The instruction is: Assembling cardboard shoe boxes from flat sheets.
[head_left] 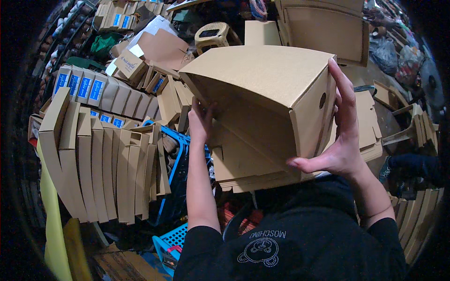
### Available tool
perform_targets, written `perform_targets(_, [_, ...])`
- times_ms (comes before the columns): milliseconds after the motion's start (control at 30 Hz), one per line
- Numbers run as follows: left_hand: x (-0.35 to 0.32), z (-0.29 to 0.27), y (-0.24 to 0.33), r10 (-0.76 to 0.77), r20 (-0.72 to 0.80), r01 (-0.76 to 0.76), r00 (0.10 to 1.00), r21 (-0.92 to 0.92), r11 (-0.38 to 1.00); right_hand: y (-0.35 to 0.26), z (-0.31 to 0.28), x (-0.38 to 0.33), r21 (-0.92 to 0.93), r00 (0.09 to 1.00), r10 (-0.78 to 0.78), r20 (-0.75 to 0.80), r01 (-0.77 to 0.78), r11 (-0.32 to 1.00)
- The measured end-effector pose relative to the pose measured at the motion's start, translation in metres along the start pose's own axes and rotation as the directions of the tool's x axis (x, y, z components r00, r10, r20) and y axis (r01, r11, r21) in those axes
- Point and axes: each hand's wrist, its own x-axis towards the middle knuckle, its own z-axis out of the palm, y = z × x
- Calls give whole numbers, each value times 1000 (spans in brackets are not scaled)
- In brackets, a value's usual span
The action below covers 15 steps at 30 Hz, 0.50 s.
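A brown cardboard box point(267, 72) is held up in front of me, tilted, its open side facing me and its inside in shadow. My right hand point(346, 126) grips its right end, thumb on the lower front corner and fingers up along the end wall, which has a round hole. At the box's left end, my left hand point(200, 122) holds the edge, its fingertips partly lost in the shade. Beneath the box, flat cardboard sheets point(253, 181) lie stacked over my lap.
Leaning rows of folded box pieces point(101, 164) stand at the left, with boxes bearing blue labels point(84, 86) behind. A blue plastic crate point(171, 187) is beside my left forearm. Farther off are a beige stool point(216, 36) and a large open carton point(323, 35). More cardboard lies right.
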Motion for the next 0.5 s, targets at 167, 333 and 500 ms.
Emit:
perform_targets(167, [12, 5, -26, 207, -109, -223, 972, -168, 960, 8, -9, 6, -73, 998, 37, 47, -34, 997])
perform_targets(333, [6, -14, 3, 32, -74, -38, 997, -72, 997, 22, -6, 8, 318, 966, 243, -86, -205, 926])
perform_targets(500, [-6, -52, 55, -39, 303, 17, 952, 73, 997, 82, -73, -20, 381, 735, 678, 28, -635, 672])
